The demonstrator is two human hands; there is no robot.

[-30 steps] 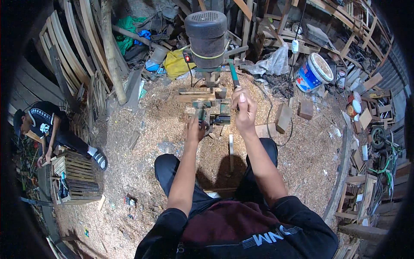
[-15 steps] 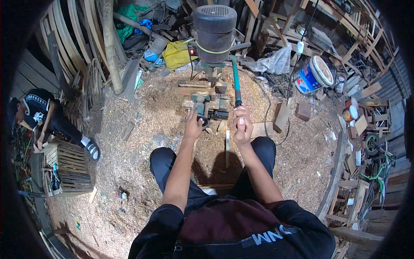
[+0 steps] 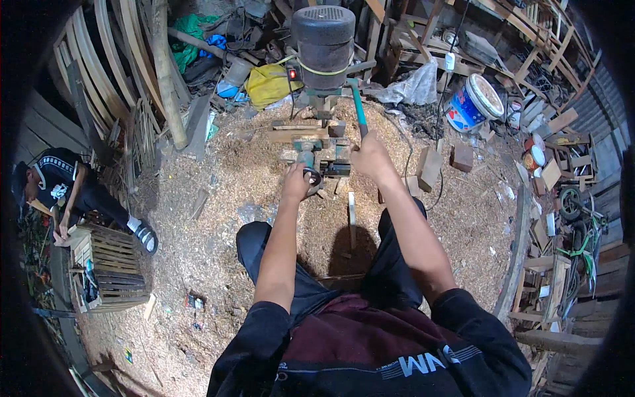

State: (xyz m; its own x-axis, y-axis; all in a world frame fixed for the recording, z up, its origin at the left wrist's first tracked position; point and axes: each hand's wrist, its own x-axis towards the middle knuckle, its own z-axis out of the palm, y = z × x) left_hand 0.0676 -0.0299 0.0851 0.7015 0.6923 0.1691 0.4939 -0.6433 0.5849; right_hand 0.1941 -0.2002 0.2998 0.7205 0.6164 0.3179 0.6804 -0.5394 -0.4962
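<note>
In front of me stands a floor machine, like a drill press or mortiser, with a dark motor housing (image 3: 324, 49) on top. My right hand (image 3: 372, 157) is closed around the lower end of its teal lever (image 3: 359, 109). Low on the machine, my left hand (image 3: 296, 182) has its fingers curled on a round black handwheel (image 3: 313, 177). Pieces of wood (image 3: 297, 135) lie across the machine's bed, beyond the handwheel. The tool under the motor cannot be made out.
Shavings cover the floor. Wood blocks (image 3: 429, 169) and a loose cable lie right of the machine. A blue-and-white bucket (image 3: 468, 106) stands at the back right. At left, another person (image 3: 59, 178) bends over a slatted wooden stack (image 3: 112, 264). A thin wooden strip (image 3: 352, 215) is near my knees.
My right hand has moved away from me with the lever, and its back now faces up. My left hand stays at the handwheel. The view has shifted slightly.
</note>
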